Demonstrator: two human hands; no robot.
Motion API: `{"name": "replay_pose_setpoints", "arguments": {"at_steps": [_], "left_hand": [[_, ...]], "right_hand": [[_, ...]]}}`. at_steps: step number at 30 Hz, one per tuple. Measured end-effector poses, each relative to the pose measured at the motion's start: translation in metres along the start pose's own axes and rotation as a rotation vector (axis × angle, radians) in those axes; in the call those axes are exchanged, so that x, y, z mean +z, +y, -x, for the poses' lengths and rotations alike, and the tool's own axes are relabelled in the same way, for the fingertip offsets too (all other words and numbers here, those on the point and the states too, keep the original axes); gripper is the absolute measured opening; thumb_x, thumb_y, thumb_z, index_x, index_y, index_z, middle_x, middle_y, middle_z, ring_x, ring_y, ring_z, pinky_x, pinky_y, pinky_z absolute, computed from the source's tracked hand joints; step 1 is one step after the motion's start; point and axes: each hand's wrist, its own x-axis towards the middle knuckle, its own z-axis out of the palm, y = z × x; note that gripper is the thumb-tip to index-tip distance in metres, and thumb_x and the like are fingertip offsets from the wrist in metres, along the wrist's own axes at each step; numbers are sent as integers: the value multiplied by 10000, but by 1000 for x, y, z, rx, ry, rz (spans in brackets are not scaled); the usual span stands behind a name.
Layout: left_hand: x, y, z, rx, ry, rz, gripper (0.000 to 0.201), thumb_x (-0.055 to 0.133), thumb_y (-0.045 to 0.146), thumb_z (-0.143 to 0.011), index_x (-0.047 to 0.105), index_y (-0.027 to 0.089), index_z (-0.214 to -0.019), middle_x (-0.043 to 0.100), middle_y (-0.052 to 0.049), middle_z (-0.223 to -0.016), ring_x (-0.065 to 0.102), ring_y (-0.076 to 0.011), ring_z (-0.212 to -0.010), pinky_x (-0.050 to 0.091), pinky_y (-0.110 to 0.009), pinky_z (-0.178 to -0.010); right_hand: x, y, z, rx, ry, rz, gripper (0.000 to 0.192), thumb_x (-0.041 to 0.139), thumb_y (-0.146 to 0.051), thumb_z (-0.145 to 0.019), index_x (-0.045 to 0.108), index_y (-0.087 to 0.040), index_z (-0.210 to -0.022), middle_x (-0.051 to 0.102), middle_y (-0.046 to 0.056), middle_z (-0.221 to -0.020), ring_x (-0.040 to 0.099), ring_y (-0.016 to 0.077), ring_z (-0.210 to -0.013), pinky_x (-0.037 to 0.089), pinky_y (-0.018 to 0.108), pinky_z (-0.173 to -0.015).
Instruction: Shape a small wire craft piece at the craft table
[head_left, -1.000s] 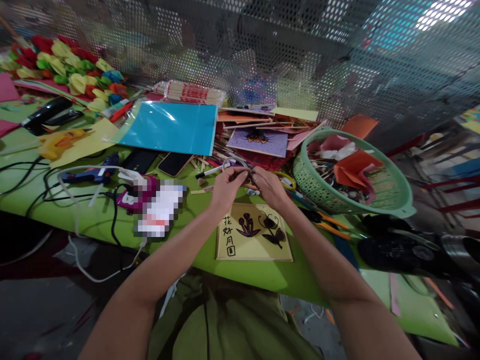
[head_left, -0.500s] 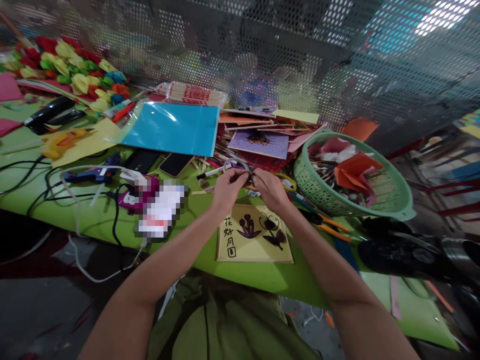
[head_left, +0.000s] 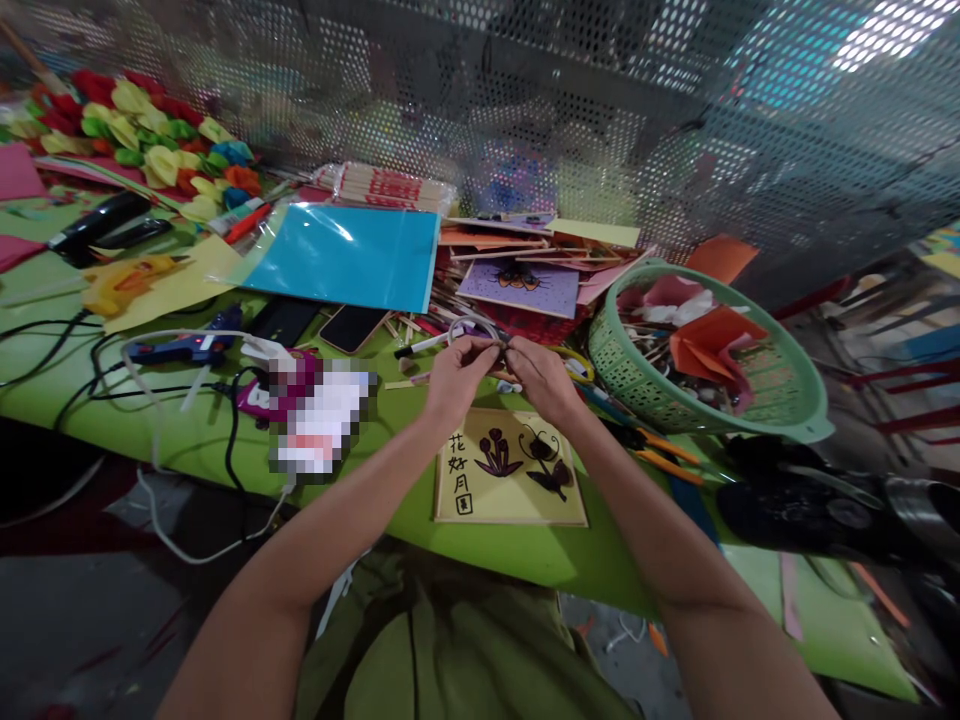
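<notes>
My left hand [head_left: 459,376] and my right hand [head_left: 541,380] meet fingertip to fingertip above the green table [head_left: 405,500]. Both are closed in a pinch around something small and dark, too hidden to name. Just below them, nearer to me, lies a yellow card [head_left: 525,505] with a light border. It bears dark flower shapes, a butterfly-like shape with curled feelers, and a column of black Chinese characters. Behind my fingers are a grey ring-shaped roll [head_left: 480,326] and a yellow ring [head_left: 579,364]. A black-capped white marker [head_left: 424,345] rests left of them.
A green plastic basket [head_left: 787,385] of paper scraps stands right, near orange-handled pliers [head_left: 667,455] and a black bottle [head_left: 817,500]. Left are a blue glue gun [head_left: 191,345], cables, and phones. A blue sheet [head_left: 345,255] and purple card [head_left: 517,290] lie behind, before a perforated metal panel [head_left: 487,120].
Almost nothing differs. Both hands keep the same pinch in the same place, with only a slight shift at the fingertips.
</notes>
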Motion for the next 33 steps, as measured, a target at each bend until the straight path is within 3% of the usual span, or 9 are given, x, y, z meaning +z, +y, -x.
{"name": "replay_pose_setpoints", "arguments": {"at_steps": [7, 12, 16, 23, 33], "left_hand": [[1, 0, -1, -45, 17, 67, 109, 770, 244, -753, 703, 166, -787, 703, 10, -740, 663, -117, -706, 582, -279, -752], [3, 5, 0, -90, 50, 74, 69, 750, 214, -778, 695, 172, -777, 711, -2, -753, 675, -121, -696, 595, -305, -780], [3, 5, 0, -73, 55, 62, 67, 750, 214, -785, 694, 180, -772, 711, -2, -757, 674, -116, -701, 601, -304, -789], [1, 3, 0, -44, 43, 27, 77, 760, 235, -757, 701, 186, -748, 707, 0, -723, 667, -120, -696, 600, -274, -731], [1, 5, 0, -95, 40, 68, 82, 759, 226, -783, 699, 170, -784, 716, -5, -749, 681, -123, -702, 594, -300, -776]], "right_hand": [[2, 1, -1, 28, 11, -50, 246, 381, -379, -871, 354, -261, -658, 429, -15, -631, 428, 178, -624, 317, 317, -608], [2, 3, 0, 6, -10, -62, 285, 372, -401, -931, 374, -257, -685, 450, -16, -652, 441, 175, -638, 330, 311, -615], [1, 4, 1, -32, -13, 34, 310, 391, -442, -954, 368, -257, -706, 481, 4, -693, 460, 192, -685, 339, 326, -658], [2, 9, -2, -64, -5, 189, 240, 408, -342, -927, 328, -270, -713, 482, 25, -680, 437, 223, -689, 344, 348, -676], [-2, 1, 1, -16, -29, 3, 264, 378, -373, -941, 394, -256, -705, 509, 11, -706, 482, 196, -695, 370, 328, -672]]}}
